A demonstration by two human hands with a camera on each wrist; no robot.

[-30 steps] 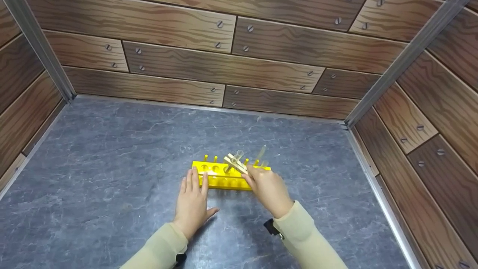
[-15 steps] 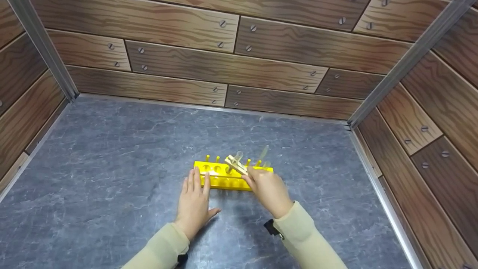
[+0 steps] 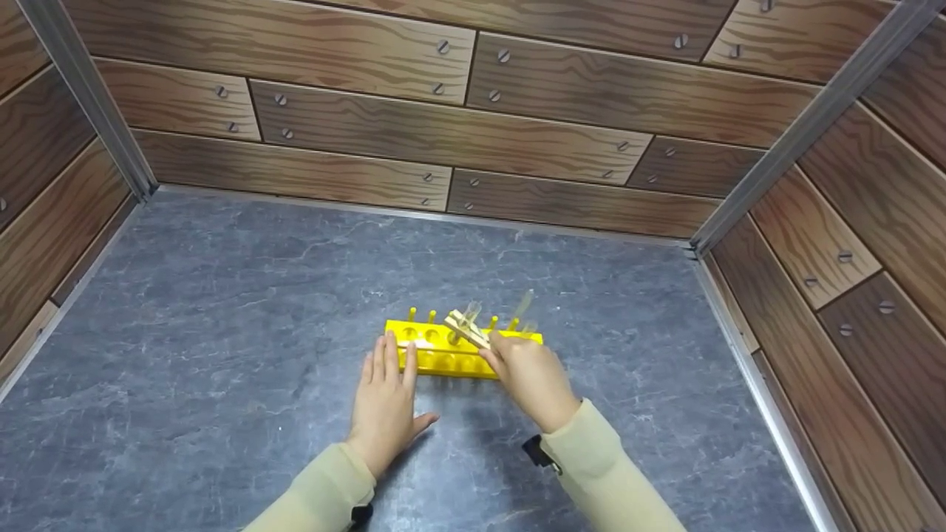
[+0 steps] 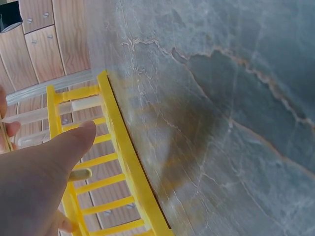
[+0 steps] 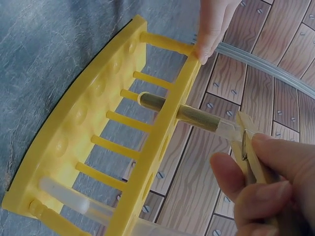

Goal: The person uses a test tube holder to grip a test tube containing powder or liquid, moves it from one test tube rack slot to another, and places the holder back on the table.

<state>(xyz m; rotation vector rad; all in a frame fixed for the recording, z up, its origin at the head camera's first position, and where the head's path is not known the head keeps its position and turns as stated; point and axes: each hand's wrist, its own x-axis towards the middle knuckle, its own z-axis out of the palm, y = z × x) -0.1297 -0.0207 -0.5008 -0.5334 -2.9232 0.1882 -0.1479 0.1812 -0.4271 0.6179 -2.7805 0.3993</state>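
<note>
A yellow test tube rack (image 3: pixel 443 362) stands on the grey marbled surface. My left hand (image 3: pixel 386 414) rests its straight fingers on the rack's left end, thumb spread aside. With my right hand (image 3: pixel 533 380) I grip a wooden test tube clamp (image 5: pixel 248 152) with a wire spring. Its jaws are around the upper end of a glass test tube (image 5: pixel 199 118) holding a dark greenish-brown content. That tube passes through a hole in the rack's top plate, its rounded bottom above the base plate. A second test tube (image 5: pixel 64 196) with white content stands at the rack's right end.
Drying pegs (image 3: pixel 412 314) rise along the rack's back side. Wood-patterned panels (image 3: pixel 369 133) wall the far side, left and right, with metal strips (image 3: pixel 768 148) at the corners. The grey surface (image 3: pixel 222 332) spreads around the rack.
The whole scene shifts slightly to the right in the head view. Both hands, the clamp and the tube stay almost still relative to the rack.
</note>
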